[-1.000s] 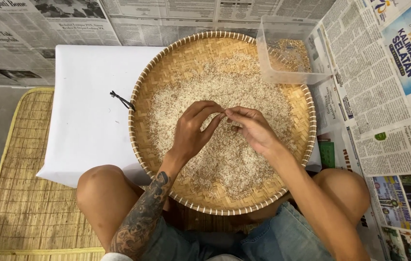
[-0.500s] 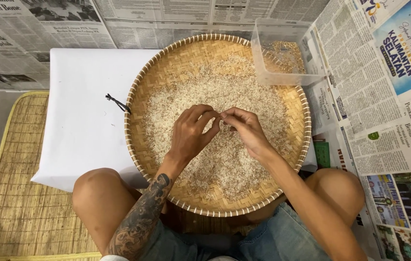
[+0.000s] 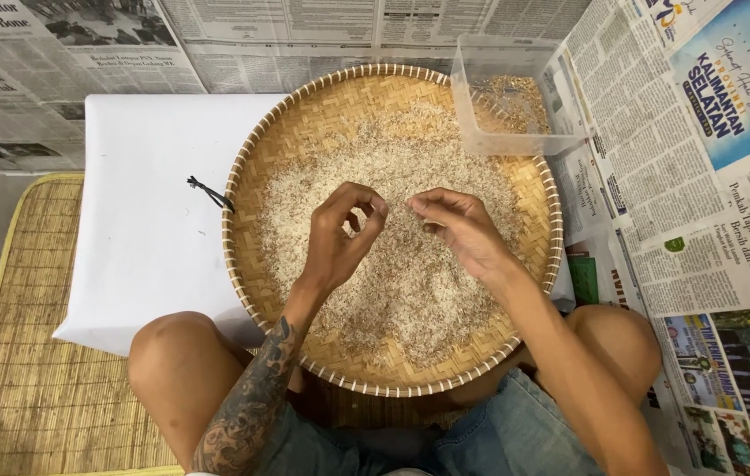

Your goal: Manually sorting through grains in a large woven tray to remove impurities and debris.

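1. Rice [image 3: 392, 264] lay spread in a thin, pale, grainy layer across a round woven tray [image 3: 304, 115], thickest from the centre toward 6 o'clock and sparse near the rim at 11 o'clock, where bare golden weave showed.
2. Both hands hovered over the middle of the tray, fingertips pointed toward each other with a small gap between them; the grains lay directly beneath, so neither hand had the shorter reach.
3. The left hand [image 3: 339, 234] sat just to 9 o'clock of centre, thumb and forefinger curled together in a pinch; whether a grain was caught there was too small to tell.
4. The right hand [image 3: 458, 229] sat just to 3 o'clock of centre, fingers loosely bent and tips drawn close, with nothing visibly held.
5. A clear plastic tub [image 3: 516, 97], square-sided and rigid, rested over the tray's rim at 1 o'clock, with a scatter of brownish bits on its bottom; the right hand was the nearer one to it.
6. The tray lay on a smooth white sheet [image 3: 145, 220], with a short black tie [image 3: 207, 192] at 9 o'clock just outside the rim.
7. Newspaper [image 3: 701, 176] covered the floor from 12 to 4 o'clock, and a ribbed straw mat [image 3: 31, 370] lay at 8 o'clock.
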